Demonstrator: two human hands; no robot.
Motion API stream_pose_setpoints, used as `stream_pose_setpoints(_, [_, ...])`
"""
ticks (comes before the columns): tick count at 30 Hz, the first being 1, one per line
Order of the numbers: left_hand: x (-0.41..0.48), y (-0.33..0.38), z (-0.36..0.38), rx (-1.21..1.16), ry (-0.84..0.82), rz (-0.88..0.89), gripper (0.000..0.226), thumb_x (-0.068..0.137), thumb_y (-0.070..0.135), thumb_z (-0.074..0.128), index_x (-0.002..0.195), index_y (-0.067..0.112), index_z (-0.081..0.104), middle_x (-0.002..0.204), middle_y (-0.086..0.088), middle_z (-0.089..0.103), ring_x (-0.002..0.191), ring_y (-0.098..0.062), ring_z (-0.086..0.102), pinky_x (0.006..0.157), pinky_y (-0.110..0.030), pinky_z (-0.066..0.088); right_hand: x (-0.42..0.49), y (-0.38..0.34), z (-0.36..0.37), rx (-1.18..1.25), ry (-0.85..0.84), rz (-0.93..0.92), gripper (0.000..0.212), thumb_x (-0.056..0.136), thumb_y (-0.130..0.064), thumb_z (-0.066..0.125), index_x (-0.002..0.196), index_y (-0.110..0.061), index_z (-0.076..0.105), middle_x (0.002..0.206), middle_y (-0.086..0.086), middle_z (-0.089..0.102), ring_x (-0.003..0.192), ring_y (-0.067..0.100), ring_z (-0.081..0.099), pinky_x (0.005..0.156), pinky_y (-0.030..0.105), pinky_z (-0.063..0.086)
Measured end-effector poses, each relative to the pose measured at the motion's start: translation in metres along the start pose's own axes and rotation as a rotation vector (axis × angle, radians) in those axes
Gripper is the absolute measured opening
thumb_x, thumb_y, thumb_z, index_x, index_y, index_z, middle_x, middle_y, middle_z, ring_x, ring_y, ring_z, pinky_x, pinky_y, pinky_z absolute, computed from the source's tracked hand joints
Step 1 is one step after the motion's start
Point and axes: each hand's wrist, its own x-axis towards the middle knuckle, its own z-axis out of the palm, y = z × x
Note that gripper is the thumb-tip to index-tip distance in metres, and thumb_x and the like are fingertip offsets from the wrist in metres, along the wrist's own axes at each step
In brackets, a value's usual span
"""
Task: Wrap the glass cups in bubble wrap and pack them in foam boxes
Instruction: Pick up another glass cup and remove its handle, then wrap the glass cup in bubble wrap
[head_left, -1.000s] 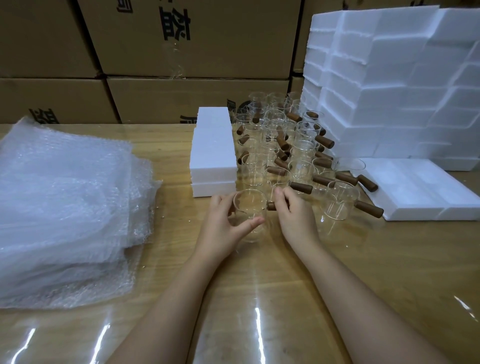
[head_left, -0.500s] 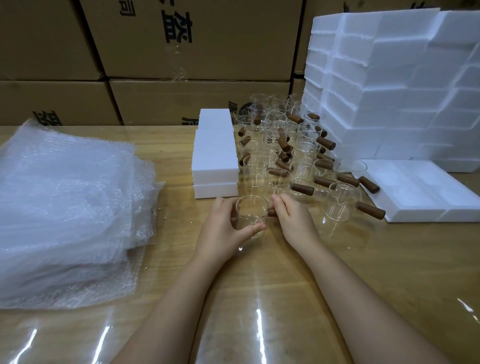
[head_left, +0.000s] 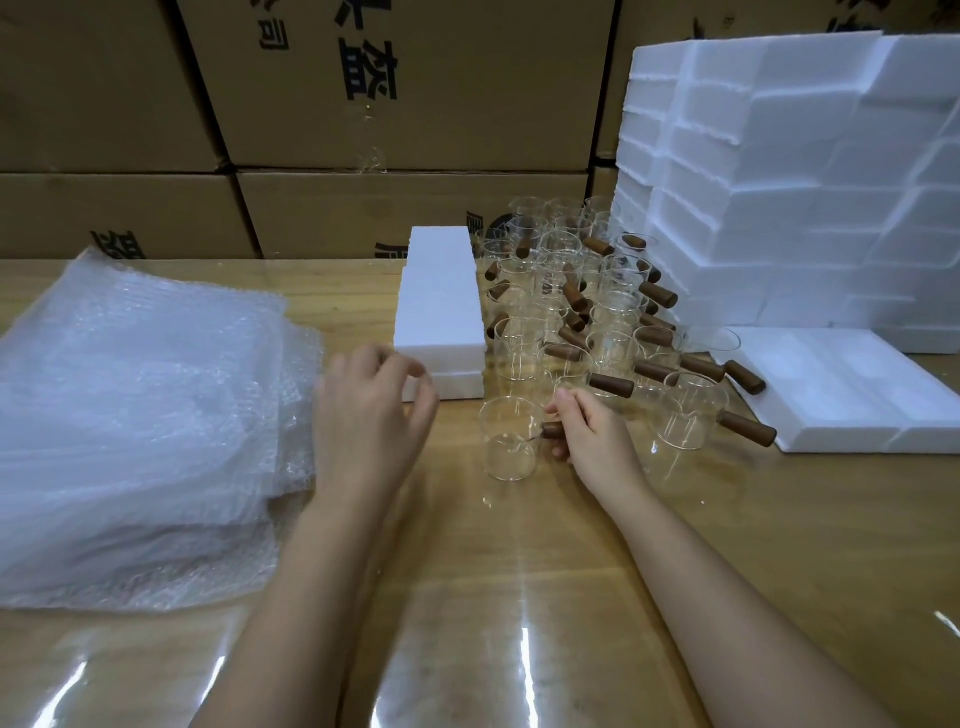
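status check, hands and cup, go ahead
Left hand free, between bubble wrap and glass cup. Right hand grips its wooden handle; cup upright, unwrapped. Path to wrap clear.

light: bright, overhead | glare: streaks on table (head_left: 524, 649) | edges: wide-angle bending | shadows: soft

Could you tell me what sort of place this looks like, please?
Probably a packing station in a warehouse: stacked cartons behind the table, a pile of bubble wrap, foam boxes stacked at the right, and many glass cups awaiting wrapping.
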Motion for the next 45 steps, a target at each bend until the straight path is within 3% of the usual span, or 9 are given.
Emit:
stream_pose_setpoints(8, [0.037, -0.039, -0.052, 0.480, -0.137, -0.380, 0.029, 0.082, 0.012, 0.063, 0.108, -0.002, 0.062, 0.131, -0.024, 0.046, 0.119, -0.041, 0.039, 0.093, -0.048, 0.026, 0.001, 0.004, -0.001, 0.017, -0.025, 0.034, 0.030, 0.096, -0.045, 0.043, 0.080, -0.026, 0.060, 0.081, 0.006, 0.068, 0.050, 0.003, 0.059, 0.051, 0.022, 0.042])
stream_pose_setpoints(13, [0.029, -0.056, -0.056, 0.382, -0.211, -0.577, 0.007, 0.086, -0.003, 0.051, 0.080, -0.005, 0.052, 0.106, -0.027, 0.045, 0.077, -0.033, 0.038, 0.062, -0.040, 0.031, 0.001, 0.004, 0.000, -0.023, -0.030, 0.021, 0.030, 0.095, -0.045, 0.045, 0.078, -0.025, 0.059, 0.078, 0.004, 0.068, 0.050, 0.003, 0.059, 0.056, 0.029, 0.048])
stream_pose_setpoints(16, [0.028, -0.062, -0.053, 0.357, -0.200, -0.524, 0.030, 0.085, -0.008, 0.048, 0.060, 0.001, 0.036, 0.090, -0.026, 0.044, 0.069, -0.037, 0.040, 0.053, -0.036, 0.024, 0.001, 0.003, 0.000, -0.027, -0.028, 0.022, 0.031, 0.095, -0.045, 0.045, 0.077, -0.024, 0.059, 0.078, 0.004, 0.068, 0.050, 0.003, 0.059, 0.060, 0.033, 0.049])
stream_pose_setpoints(23, [0.039, -0.058, -0.062, 0.316, -0.043, -0.395, 0.024, 0.098, 0.012, 0.049, 0.093, -0.003, 0.067, 0.091, -0.021, 0.058, 0.073, -0.033, 0.045, 0.061, -0.036, 0.030, -0.001, 0.000, 0.000, -0.046, -0.026, 0.013, 0.032, 0.095, -0.046, 0.043, 0.079, -0.024, 0.060, 0.075, 0.002, 0.068, 0.053, 0.004, 0.060, 0.059, 0.030, 0.049])
stream_pose_setpoints(28, [0.050, -0.009, -0.072, -0.169, -0.081, -0.113, 0.014, 0.095, 0.021, 0.057, 0.102, 0.015, 0.068, 0.100, 0.006, 0.068, 0.090, -0.013, 0.061, 0.073, -0.020, 0.040, -0.010, -0.005, 0.001, -0.339, 0.087, -0.164, 0.031, 0.095, -0.044, 0.039, 0.077, -0.025, 0.056, 0.063, -0.004, 0.058, 0.057, 0.012, 0.055, 0.051, 0.032, 0.042])
stream_pose_setpoints(33, [0.044, 0.024, -0.060, -0.589, -0.490, -0.028, 0.014, 0.094, 0.020, 0.056, 0.092, 0.030, 0.065, 0.092, 0.017, 0.069, 0.088, 0.003, 0.061, 0.074, -0.010, 0.043, -0.003, -0.037, -0.010, -0.155, 0.239, -0.287, 0.015, 0.093, -0.019, 0.054, 0.107, -0.018, 0.060, 0.106, -0.009, 0.055, 0.101, 0.011, 0.052, 0.091, 0.039, 0.047])
stream_pose_setpoints(38, [0.041, 0.027, -0.057, -0.814, -0.726, -0.002, 0.025, 0.092, 0.024, 0.052, 0.103, 0.009, 0.069, 0.098, 0.000, 0.073, 0.095, -0.009, 0.067, 0.085, -0.019, 0.049, -0.001, -0.083, -0.046, -0.093, -0.132, -0.410, 0.088, 0.077, -0.026, 0.070, 0.137, -0.062, 0.016, 0.134, -0.053, 0.011, 0.136, -0.005, 0.018, 0.112, 0.040, 0.025])
stream_pose_setpoints(42, [0.038, 0.022, -0.050, -0.921, -0.605, -0.161, 0.019, 0.093, 0.024, 0.053, 0.098, 0.018, 0.070, 0.095, 0.002, 0.073, 0.087, -0.010, 0.069, 0.075, -0.017, 0.052, 0.001, -0.090, -0.069, -0.013, -0.344, -0.257, 0.027, 0.069, -0.053, 0.069, 0.095, -0.048, 0.066, 0.127, -0.023, 0.057, 0.113, 0.008, 0.056, 0.094, 0.038, 0.049])
stream_pose_setpoints(45, [0.035, 0.008, -0.039, -1.253, -0.476, -0.591, 0.056, 0.082, 0.061, 0.047, 0.118, 0.021, 0.064, 0.107, -0.001, 0.072, 0.092, -0.013, 0.069, 0.072, -0.025, 0.056, 0.003, -0.085, -0.073, 0.224, -0.328, -0.223, 0.023, 0.076, -0.043, 0.067, 0.089, -0.024, 0.067, 0.097, -0.006, 0.074, 0.091, 0.017, 0.069, 0.076, 0.034, 0.056])
